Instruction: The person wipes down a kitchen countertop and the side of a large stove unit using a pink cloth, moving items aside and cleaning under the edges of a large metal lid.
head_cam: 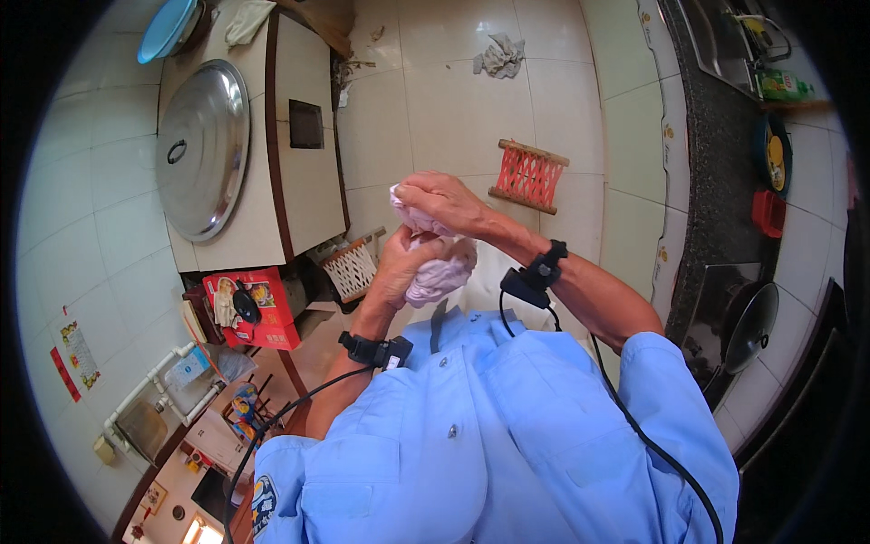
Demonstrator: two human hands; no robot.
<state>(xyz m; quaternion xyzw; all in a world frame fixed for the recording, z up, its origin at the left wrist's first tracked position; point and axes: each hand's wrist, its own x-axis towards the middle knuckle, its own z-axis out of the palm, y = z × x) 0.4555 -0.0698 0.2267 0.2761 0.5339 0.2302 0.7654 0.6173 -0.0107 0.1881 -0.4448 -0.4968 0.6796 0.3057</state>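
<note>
Both of my hands grip a bunched, pale pink cloth point(442, 275) in front of my chest. My left hand point(401, 265) has its fingers and thumb around the lower part of the cloth, which bulges out to the right of it. Just above, my right hand point(438, 200) is closed over the upper part, and a fold of cloth shows at its fingertips. The two hands are close together. Each wrist wears a black strap with a small device and a cable. Something white, partly hidden by the cloth and my right arm, lies below them.
A tiled stove block with a large metal lid point(204, 149) stands at the left, a red box point(272, 309) beside it. Two folding stools, one with red webbing point(529, 177), and a grey rag point(503, 56) are on the floor. A dark countertop point(724, 170) runs along the right.
</note>
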